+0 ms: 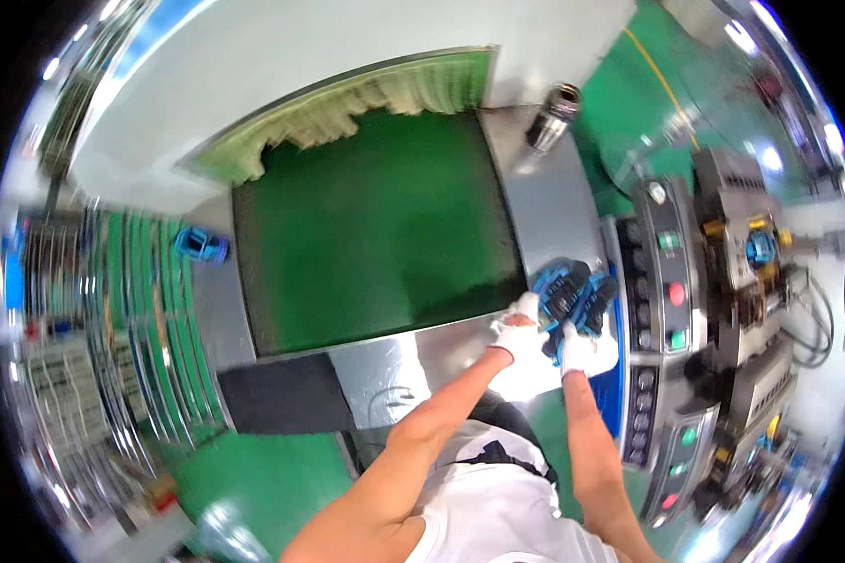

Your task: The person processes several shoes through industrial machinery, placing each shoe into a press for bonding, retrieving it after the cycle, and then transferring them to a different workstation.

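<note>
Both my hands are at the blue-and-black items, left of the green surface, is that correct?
Not left: the head view shows your left hand and right hand at the blue-and-black items, to the right of the green surface.

Held two blurred blue-and-black shoes [565, 291] in the white-gloved left hand [519, 330] and right hand [579, 353], by a green belt's [376, 225] near right corner. Had a metal flask [554, 117] farther off, a button panel [665, 272] at right.

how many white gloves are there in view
2: one on the left hand, one on the right hand. Others could go unseen in the blurred surroundings.
</note>
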A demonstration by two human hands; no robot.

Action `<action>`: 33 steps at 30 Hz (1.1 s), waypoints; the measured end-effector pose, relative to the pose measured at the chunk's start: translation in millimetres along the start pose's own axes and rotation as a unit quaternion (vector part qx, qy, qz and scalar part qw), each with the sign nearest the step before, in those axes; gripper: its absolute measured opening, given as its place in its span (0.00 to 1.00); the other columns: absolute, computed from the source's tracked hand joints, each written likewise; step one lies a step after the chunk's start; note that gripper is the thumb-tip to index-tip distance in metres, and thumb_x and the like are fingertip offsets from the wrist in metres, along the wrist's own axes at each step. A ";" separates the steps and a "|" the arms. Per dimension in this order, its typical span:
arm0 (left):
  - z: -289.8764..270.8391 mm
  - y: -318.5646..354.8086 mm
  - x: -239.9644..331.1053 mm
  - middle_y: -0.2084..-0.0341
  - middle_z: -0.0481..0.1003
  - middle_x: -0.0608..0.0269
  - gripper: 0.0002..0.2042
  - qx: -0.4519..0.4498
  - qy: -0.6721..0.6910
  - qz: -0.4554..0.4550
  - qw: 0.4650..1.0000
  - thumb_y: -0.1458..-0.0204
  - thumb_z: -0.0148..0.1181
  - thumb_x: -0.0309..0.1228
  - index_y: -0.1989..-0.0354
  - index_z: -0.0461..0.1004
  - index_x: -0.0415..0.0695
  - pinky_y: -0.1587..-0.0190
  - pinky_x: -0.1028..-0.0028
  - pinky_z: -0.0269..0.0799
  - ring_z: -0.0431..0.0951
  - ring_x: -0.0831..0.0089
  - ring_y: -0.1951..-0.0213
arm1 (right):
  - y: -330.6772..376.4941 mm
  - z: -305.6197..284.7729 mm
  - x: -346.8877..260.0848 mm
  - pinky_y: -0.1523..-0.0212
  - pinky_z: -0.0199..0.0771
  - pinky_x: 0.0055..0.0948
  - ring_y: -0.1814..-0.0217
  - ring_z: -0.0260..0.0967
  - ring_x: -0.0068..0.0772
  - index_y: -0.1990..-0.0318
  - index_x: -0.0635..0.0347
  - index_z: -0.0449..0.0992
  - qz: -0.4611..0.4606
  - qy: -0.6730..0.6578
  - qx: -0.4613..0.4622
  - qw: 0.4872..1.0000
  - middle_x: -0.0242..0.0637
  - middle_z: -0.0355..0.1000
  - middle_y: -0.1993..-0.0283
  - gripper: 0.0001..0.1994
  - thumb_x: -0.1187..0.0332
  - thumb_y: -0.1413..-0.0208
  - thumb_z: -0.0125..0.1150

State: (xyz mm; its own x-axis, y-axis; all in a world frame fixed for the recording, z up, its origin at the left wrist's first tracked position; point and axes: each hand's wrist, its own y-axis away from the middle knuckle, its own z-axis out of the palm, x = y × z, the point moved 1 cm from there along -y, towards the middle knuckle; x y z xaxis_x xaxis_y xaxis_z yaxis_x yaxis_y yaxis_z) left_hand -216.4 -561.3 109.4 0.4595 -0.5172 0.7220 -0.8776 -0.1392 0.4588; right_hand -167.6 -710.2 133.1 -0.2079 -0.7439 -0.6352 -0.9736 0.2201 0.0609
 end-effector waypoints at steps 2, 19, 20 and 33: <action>-33.9 1.6 16.4 0.38 0.70 0.40 0.44 -0.052 0.055 -0.028 0.997 0.52 0.68 0.46 0.29 0.54 0.41 0.37 0.57 0.69 0.71 0.47 0.37 | -13.0 0.6 16.6 0.63 0.75 0.35 0.72 0.73 0.29 0.63 0.58 0.81 0.135 0.003 -0.034 0.990 0.32 0.77 0.72 0.16 0.64 0.60 0.78; 81.0 149.7 165.8 0.50 0.77 0.55 0.33 -0.340 -0.096 0.217 0.910 0.52 0.73 0.29 0.36 0.66 0.39 0.46 0.65 0.73 0.76 0.64 0.53 | 256.4 -253.2 100.7 0.86 0.49 0.24 0.86 0.54 0.13 0.71 0.53 0.79 0.392 -0.594 0.254 0.655 0.21 0.66 0.81 0.10 0.63 0.49 0.77; 101.4 176.2 186.9 0.51 0.77 0.55 0.32 -0.387 -0.070 0.251 0.885 0.52 0.73 0.28 0.37 0.66 0.39 0.47 0.65 0.73 0.76 0.64 0.53 | 280.8 -266.2 110.9 0.86 0.50 0.24 0.86 0.54 0.13 0.69 0.54 0.80 0.407 -0.563 0.329 0.640 0.21 0.66 0.80 0.10 0.62 0.49 0.77; 382.7 539.6 330.6 0.48 0.76 0.51 0.34 -0.676 -0.099 0.467 0.561 0.53 0.71 0.33 0.36 0.66 0.36 0.42 0.66 0.71 0.76 0.65 0.48 | 618.2 -406.0 212.4 0.49 0.72 0.42 0.53 0.74 0.45 0.45 0.71 0.73 0.598 -0.051 0.681 0.420 0.50 0.75 0.52 0.30 0.58 0.50 0.72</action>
State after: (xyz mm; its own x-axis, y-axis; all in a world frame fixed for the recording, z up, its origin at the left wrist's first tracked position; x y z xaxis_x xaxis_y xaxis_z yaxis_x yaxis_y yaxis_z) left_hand -590.4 -1130.5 397.5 -0.2561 0.0674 0.9643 0.2454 0.9694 -0.0025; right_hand -852.0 -988.3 348.3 -0.3979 0.4289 -0.8110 0.7929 0.6055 -0.0688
